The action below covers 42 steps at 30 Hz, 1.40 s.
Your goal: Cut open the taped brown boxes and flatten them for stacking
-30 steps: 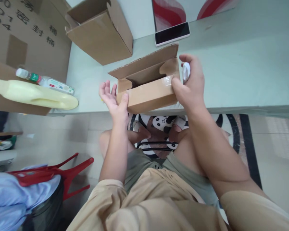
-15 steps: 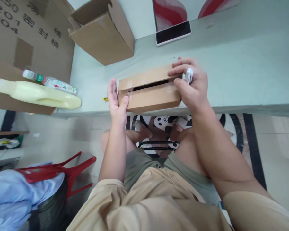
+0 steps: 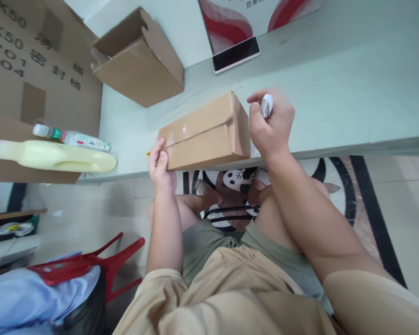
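A small brown cardboard box point(image 3: 204, 132) lies closed at the near edge of the pale green table point(image 3: 335, 93), its two top flaps meeting along the middle. My left hand point(image 3: 159, 165) grips the box's near left corner, fingers curled over the top. Just off the box's right end, my right hand point(image 3: 270, 122) is closed around a small white object point(image 3: 266, 105) that pokes out between thumb and fingers. I cannot make out what the white object is.
An open cardboard box point(image 3: 139, 58) stands at the back left, with a phone point(image 3: 236, 54) face up beside it. A big printed carton point(image 3: 28, 79) at the left carries a cream jug point(image 3: 56, 157) and a small bottle point(image 3: 73, 137). Red chair point(image 3: 84, 265) on the floor.
The small box's flaps have gone from open to folded shut. My left hand moved from open beside the box to gripping its corner. My right hand came off the lid.
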Each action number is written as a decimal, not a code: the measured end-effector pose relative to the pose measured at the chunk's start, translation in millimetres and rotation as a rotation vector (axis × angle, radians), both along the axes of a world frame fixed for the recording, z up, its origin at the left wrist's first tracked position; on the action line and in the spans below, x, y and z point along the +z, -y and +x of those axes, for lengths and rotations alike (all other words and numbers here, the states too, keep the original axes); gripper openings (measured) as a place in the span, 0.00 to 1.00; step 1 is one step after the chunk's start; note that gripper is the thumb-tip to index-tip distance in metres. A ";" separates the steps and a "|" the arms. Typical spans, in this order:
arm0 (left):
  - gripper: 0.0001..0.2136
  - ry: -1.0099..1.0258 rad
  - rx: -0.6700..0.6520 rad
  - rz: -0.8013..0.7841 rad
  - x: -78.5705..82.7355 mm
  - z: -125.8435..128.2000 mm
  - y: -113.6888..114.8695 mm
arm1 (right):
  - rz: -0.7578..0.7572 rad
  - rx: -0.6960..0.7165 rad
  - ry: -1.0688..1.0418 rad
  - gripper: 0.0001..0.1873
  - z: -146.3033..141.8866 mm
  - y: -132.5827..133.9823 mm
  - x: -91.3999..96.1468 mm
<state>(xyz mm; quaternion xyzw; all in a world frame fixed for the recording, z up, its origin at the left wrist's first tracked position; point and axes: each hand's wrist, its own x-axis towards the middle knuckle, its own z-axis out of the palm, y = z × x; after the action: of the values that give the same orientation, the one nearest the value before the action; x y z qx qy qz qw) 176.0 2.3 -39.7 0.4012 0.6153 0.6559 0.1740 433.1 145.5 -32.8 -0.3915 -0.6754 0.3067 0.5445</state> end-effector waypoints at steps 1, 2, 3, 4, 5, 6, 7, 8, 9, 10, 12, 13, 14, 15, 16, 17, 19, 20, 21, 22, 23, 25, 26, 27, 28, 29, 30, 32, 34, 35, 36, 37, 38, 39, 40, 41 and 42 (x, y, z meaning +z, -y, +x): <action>0.21 0.011 0.039 0.007 0.5 -2.0 1.6 | -0.011 -0.003 0.032 0.17 -2.1 -0.8 -4.7; 0.21 0.024 0.080 0.014 1.1 -3.8 2.8 | -0.018 0.001 0.067 0.16 -4.6 -1.2 -8.9; 0.21 0.044 0.117 0.020 1.7 -5.3 3.8 | -0.020 0.014 0.102 0.14 -7.4 -1.0 -12.3; 0.21 0.071 0.151 0.022 2.4 -6.4 4.5 | -0.017 0.035 0.135 0.13 -10.4 -0.1 -14.3; 0.21 0.102 0.179 0.021 3.1 -6.9 5.1 | -0.012 0.064 0.164 0.12 -13.1 1.5 -14.7; 0.21 0.133 0.204 0.018 3.8 -6.8 5.8 | -0.006 0.098 0.187 0.13 -15.5 3.7 -13.4; 0.21 0.168 0.217 0.011 4.4 -6.1 6.5 | 0.000 0.135 0.202 0.16 -17.3 6.4 -10.6; 0.21 0.207 0.213 -0.003 5.1 -4.7 7.4 | 0.004 0.176 0.210 0.19 -18.8 9.4 -6.6; 0.21 0.247 0.193 -0.029 5.6 -2.6 8.4 | 0.007 0.217 0.213 0.23 -19.8 12.5 -1.9; 0.21 0.282 0.157 -0.067 6.2 0.2 9.4 | 0.015 0.256 0.211 0.25 -20.6 15.5 3.0; 0.26 0.319 0.070 -0.171 6.9 7.6 10.8 | 0.057 0.332 0.208 0.27 -22.2 20.8 11.8; 0.30 0.320 0.035 -0.225 7.1 12.1 11.0 | 0.088 0.369 0.210 0.27 -23.1 22.8 15.0; 0.33 0.315 0.015 -0.273 7.1 17.0 10.6 | 0.121 0.400 0.214 0.26 -24.2 24.6 17.3; 0.35 0.318 0.008 -0.317 6.9 22.3 9.7 | 0.153 0.426 0.218 0.26 -25.5 26.2 18.6; 0.35 0.338 0.003 -0.362 6.5 27.6 8.4 | 0.184 0.444 0.219 0.26 -26.7 27.6 19.2; 0.34 0.375 -0.006 -0.413 5.8 32.7 6.9 | 0.211 0.454 0.216 0.25 -27.9 28.9 19.3; 0.32 0.469 -0.030 -0.514 3.8 42.0 3.9 | 0.258 0.456 0.200 0.23 -30.1 31.4 18.6; 0.31 0.512 -0.040 -0.548 2.5 45.7 2.8 | 0.274 0.454 0.189 0.22 -31.1 32.8 18.2; 0.30 0.550 -0.053 -0.568 1.0 48.8 2.1 | 0.281 0.450 0.178 0.21 -31.9 34.3 17.9; 0.29 0.583 -0.060 -0.575 -0.6 51.1 1.9 | 0.281 0.447 0.168 0.20 -32.6 35.9 17.8; 0.28 0.608 -0.061 -0.577 -2.2 52.6 2.1 | 0.275 0.446 0.160 0.20 -33.1 37.5 17.9; 0.24 0.631 -0.048 -0.578 -5.2 53.4 3.4 | 0.252 0.448 0.151 0.18 -33.9 40.6 18.7; 0.22 0.619 -0.041 -0.579 -6.5 52.7 4.3 | 0.242 0.444 0.148 0.18 -34.1 41.8 19.4; 0.20 0.595 -0.036 -0.579 -7.3 51.6 5.1 | 0.234 0.436 0.144 0.17 -34.0 42.5 20.2; 0.17 0.567 -0.037 -0.575 -7.7 50.2 5.7 | 0.231 0.423 0.138 0.16 -33.8 42.8 21.1; 0.15 0.539 -0.046 -0.568 -7.3 48.7 6.1 | 0.232 0.409 0.133 0.15 -33.3 42.5 22.0; 0.13 0.515 -0.055 -0.566 -6.1 47.5 6.0 | 0.237 0.397 0.127 0.14 -32.7 41.7 22.9; 0.13 0.472 -0.051 -0.589 -1.2 46.3 4.6 | 0.248 0.399 0.122 0.13 -31.4 39.5 24.2; 0.21 0.410 -0.015 -0.642 6.5 47.1 1.7 | 0.253 0.424 0.123 0.13 -30.4 37.3 24.9; 0.25 0.369 0.017 -0.661 10.8 48.0 0.3 | 0.253 0.436 0.124 0.13 -30.1 36.7 25.0; 0.27 0.325 0.050 -0.670 15.0 48.9 -0.9 | 0.254 0.443 0.124 0.14 -29.8 36.3 25.1; 0.28 0.281 0.078 -0.669 18.9 49.5 -1.7 | 0.254 0.444 0.125 0.14 -29.5 36.3 25.0; 0.28 0.238 0.094 -0.657 22.3 49.7 -1.9 | 0.253 0.441 0.127 0.14 -29.1 36.5 25.0; 0.26 0.193 0.094 -0.638 25.1 49.4 -1.6 | 0.253 0.438 0.128 0.14 -28.6 36.8 24.9; 0.24 0.145 0.074 -0.617 27.4 48.5 -0.8 | 0.255 0.436 0.128 0.14 -27.9 37.1 24.7; 0.22 0.088 0.037 -0.590 29.4 47.2 0.0 | 0.256 0.438 0.129 0.14 -27.1 37.4 24.6; 0.22 0.020 0.001 -0.547 31.2 45.7 0.7 | 0.258 0.444 0.130 0.14 -26.3 37.7 24.4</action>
<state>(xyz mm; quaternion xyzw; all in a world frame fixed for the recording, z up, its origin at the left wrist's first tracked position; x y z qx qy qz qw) 221.7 1.6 -8.5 0.3325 0.7680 0.4693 0.2818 406.7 107.8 -8.5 -0.1802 -0.8119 0.3042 0.4646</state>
